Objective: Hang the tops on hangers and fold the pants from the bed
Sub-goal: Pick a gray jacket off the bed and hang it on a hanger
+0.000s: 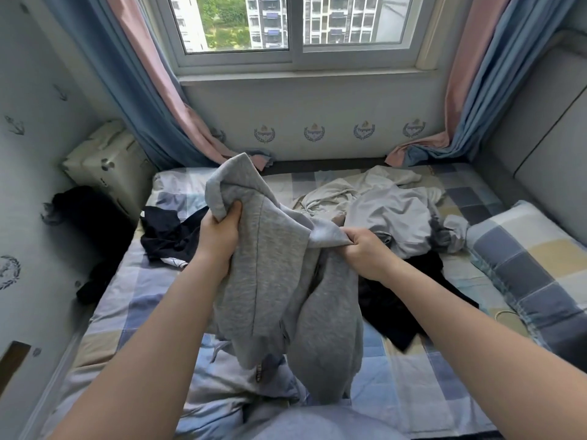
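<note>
I hold the grey clothing [273,281] up over the middle of the bed [444,376]. My left hand [220,231] grips its top edge with curled fingers. My right hand [365,249] grips another edge in a fist. The rest hangs down to the bed.
</note>
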Demonstrator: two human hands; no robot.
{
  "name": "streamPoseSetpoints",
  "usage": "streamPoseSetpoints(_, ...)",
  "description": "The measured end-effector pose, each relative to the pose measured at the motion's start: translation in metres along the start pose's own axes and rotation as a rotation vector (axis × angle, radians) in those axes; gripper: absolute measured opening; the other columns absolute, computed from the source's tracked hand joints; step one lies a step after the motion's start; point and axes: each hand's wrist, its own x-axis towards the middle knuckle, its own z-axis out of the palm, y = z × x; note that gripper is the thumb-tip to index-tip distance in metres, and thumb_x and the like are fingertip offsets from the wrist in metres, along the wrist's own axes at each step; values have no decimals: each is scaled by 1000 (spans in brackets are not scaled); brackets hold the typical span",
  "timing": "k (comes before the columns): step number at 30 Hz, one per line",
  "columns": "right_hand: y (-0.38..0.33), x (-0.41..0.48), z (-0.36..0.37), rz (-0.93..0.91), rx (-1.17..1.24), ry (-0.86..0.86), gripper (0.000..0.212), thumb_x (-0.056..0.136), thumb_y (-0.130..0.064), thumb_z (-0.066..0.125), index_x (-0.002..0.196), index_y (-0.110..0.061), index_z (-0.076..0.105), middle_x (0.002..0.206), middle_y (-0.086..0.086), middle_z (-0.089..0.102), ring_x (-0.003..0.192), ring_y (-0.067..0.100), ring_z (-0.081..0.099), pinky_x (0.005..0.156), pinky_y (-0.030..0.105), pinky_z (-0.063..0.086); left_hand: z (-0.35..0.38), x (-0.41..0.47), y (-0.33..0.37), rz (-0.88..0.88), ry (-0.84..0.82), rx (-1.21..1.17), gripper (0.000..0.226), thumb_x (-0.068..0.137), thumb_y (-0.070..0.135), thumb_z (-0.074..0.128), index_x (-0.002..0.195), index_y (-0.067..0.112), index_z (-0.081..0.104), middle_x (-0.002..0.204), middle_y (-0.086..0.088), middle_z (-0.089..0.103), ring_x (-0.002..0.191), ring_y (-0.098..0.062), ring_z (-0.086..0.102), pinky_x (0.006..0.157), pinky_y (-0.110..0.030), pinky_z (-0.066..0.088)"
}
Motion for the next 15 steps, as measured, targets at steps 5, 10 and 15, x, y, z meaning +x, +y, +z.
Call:
streamPoseSetpoints(5, -17, -9, -2, 17, 52, -31, 25, 97, -11, 55, 92, 12, 64, 80, 6, 60, 78, 16, 52, 71, 34, 41, 5, 9, -9, 5, 64, 165, 15, 95, 38, 64, 100, 24, 63, 103, 3, 68, 107, -22, 63, 98, -44, 51)
streamPoseSetpoints(10, -30, -9, -5, 198, 248, 29, 21, 100, -9, 53, 98, 6, 68, 81, 10, 66, 66, 13, 61, 53, 23, 46, 12, -9, -8, 112, 90, 488, 73, 85, 47, 73, 146, 28, 40, 147, -4, 47, 136, -26, 43, 113, -48, 39)
streamPoseSetpoints(15, -57, -4, -9, 226, 545, 147, 19, 99, 4, 47, 105, 12, 63, 92, 22, 63, 76, 28, 64, 65, 35, 54, 35, -60, -11, 147, -510, 447, 58, 71, 56, 83, 115, 24, 63, 103, 8, 71, 97, -9, 70, 70, -17, 53)
